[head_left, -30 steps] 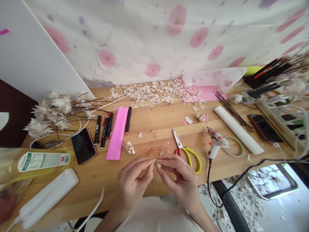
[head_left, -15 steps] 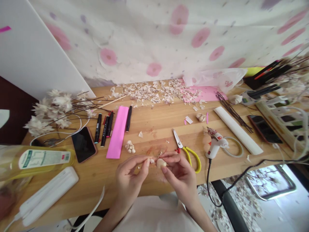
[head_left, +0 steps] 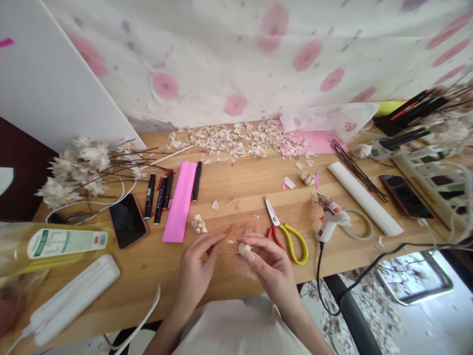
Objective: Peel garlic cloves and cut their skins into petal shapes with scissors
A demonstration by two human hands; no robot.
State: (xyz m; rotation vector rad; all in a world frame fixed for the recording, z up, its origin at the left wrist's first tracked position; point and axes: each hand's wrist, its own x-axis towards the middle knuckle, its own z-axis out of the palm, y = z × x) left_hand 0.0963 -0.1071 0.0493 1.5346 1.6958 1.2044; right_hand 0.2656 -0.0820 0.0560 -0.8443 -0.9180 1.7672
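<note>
My right hand (head_left: 271,256) pinches a pale, partly peeled garlic clove (head_left: 244,249) between thumb and fingers. To the left, my left hand (head_left: 201,259) hovers over the table with thumb and forefinger slightly parted and nothing visible between them. A small pale scrap of garlic skin (head_left: 231,242) shows between the two hands; whether it lies on the wood or is in the air I cannot tell. Just beyond my left hand sits a garlic bulb (head_left: 199,224). Scissors (head_left: 284,231) with yellow and red handles lie open beside my right hand.
Garlic skins (head_left: 236,140) are strewn along the back. A pink paper strip (head_left: 181,202), markers (head_left: 159,199) and a phone (head_left: 128,221) lie left, near an oil bottle (head_left: 66,245). At right are a glue gun (head_left: 328,217), its black cord, and a white paper roll (head_left: 365,199).
My left hand has drawn slightly left, away from the clove, and its pinch has loosened from the skin scrap. The clove has shifted slightly left in my right hand.
</note>
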